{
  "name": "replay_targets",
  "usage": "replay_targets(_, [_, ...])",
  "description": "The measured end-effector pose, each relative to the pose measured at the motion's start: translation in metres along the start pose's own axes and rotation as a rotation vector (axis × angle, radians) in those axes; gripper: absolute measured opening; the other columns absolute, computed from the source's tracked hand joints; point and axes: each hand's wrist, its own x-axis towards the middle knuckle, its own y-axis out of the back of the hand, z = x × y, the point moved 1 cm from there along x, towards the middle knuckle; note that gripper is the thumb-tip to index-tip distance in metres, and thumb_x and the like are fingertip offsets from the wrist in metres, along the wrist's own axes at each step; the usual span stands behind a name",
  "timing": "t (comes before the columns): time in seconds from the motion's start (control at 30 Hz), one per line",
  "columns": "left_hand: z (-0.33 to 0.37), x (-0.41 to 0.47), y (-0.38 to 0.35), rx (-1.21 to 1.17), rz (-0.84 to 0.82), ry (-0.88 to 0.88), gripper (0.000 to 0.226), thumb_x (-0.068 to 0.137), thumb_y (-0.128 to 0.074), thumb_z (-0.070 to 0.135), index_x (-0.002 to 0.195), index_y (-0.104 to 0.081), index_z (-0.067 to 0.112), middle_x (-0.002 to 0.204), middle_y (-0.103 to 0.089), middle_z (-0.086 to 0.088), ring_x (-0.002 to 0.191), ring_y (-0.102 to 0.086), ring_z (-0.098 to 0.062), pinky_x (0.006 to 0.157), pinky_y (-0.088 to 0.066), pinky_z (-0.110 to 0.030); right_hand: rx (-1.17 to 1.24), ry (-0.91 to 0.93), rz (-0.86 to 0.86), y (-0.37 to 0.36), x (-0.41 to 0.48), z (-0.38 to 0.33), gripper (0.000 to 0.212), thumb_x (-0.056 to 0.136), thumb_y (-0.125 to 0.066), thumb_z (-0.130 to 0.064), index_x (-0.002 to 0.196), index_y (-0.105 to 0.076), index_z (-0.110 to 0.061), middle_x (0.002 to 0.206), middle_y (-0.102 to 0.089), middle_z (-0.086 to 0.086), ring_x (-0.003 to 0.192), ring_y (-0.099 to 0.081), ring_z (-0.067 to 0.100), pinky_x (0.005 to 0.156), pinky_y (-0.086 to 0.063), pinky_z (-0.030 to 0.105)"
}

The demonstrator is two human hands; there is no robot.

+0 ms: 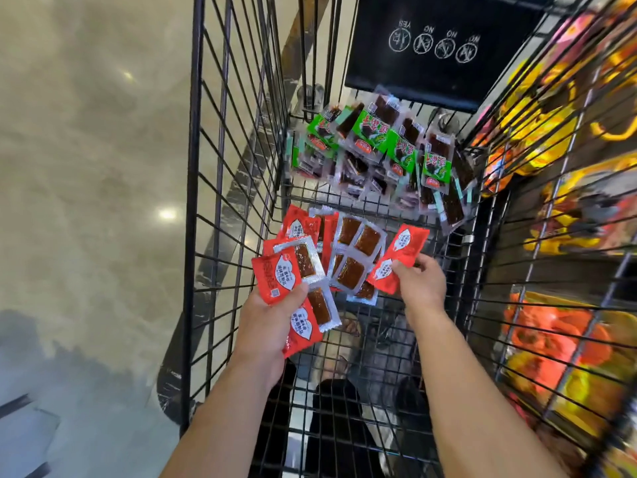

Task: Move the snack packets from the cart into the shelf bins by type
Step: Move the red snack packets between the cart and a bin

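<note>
Two bare forearms point(224, 408) reach from the near edge down into a black wire cart point(227, 167). The left grip point(272, 319) is clenched around a bunch of red packets point(275, 276), with the thumb lying across the top one; some packets in the bunch show their clear side with a brown snack inside. The right grip point(418, 284) pinches two more red packets point(400, 257) at their lower edge, just beside the bunch. Between and behind both grips, loose red packets point(355, 250) lie on the cart bottom. Farther away, near the far wall of the cart, is a pile of green packets point(379, 143). Above this pile hangs a black panel point(437, 46) with white signs. Through the right wall, shelf bins point(565, 339) with orange and yellow packets are visible, blurred.
</note>
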Motion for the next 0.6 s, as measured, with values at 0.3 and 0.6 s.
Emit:
replay_targets(0.3, [0.005, 0.0, -0.006, 0.013, -0.07, 0.014, 0.02, 0.091, -0.083, 0.03, 0.108, -0.075, 0.035, 0.1, -0.083, 0.004, 0.087, -0.081, -0.019, 0.06, -0.063, -0.034, 0.341, 0.033, -0.678, 0.014, -0.075, -0.008, 0.039, 0.08, -0.082, -0.032, 0.118, -0.075, -0.024, 0.122, -0.074, 0.014, 0.108, -0.073, 0.027, 0.089, -0.062, 0.043])
replay_targets(0.6, [0.006, -0.004, -0.011, -0.027, -0.097, -0.07, 0.025, 0.088, -0.084, 0.019, 0.112, -0.077, 0.025, 0.104, -0.082, -0.004, 0.093, -0.081, -0.025, 0.066, -0.065, -0.035, -0.07, 0.396, -0.757, -0.012, -0.097, -0.01, 0.033, 0.092, -0.077, -0.019, 0.112, -0.076, -0.045, 0.086, -0.07, -0.003, 0.077, -0.062, 0.014, 0.077, -0.055, 0.029])
